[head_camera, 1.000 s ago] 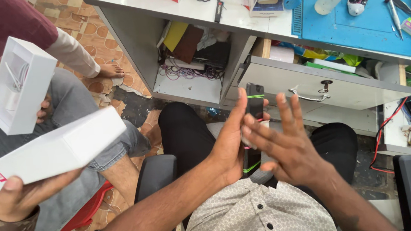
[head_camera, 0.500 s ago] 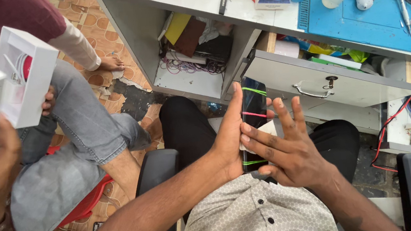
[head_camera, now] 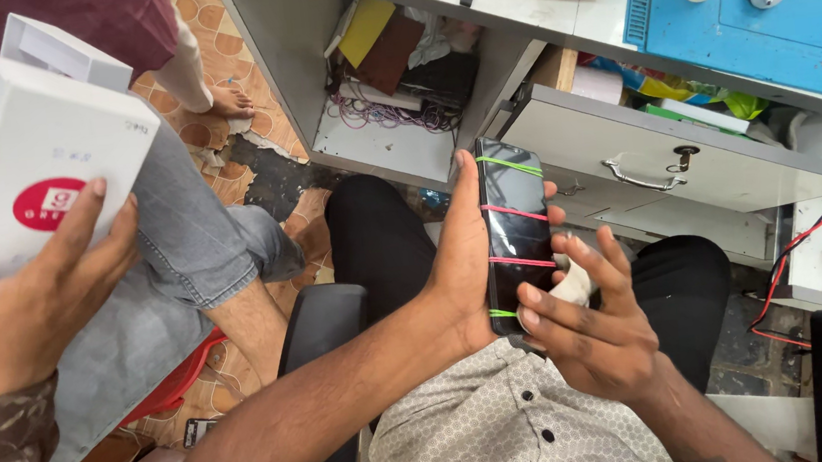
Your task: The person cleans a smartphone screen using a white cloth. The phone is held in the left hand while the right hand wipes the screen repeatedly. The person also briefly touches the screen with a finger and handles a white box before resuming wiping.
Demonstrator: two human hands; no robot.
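Grey desk (head_camera: pixel 686 169), seemingly tiled floor (head_camera: pixel 254 166)

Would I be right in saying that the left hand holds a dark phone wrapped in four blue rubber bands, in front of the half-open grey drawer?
Not quite: the head view shows the bands on the phone are green and pink, not blue. The rest stands: the left hand holds it, in front of the half-open grey drawer.

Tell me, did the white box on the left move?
Yes. The white box has come closer and higher in another person's hand, away from the grey drawer.
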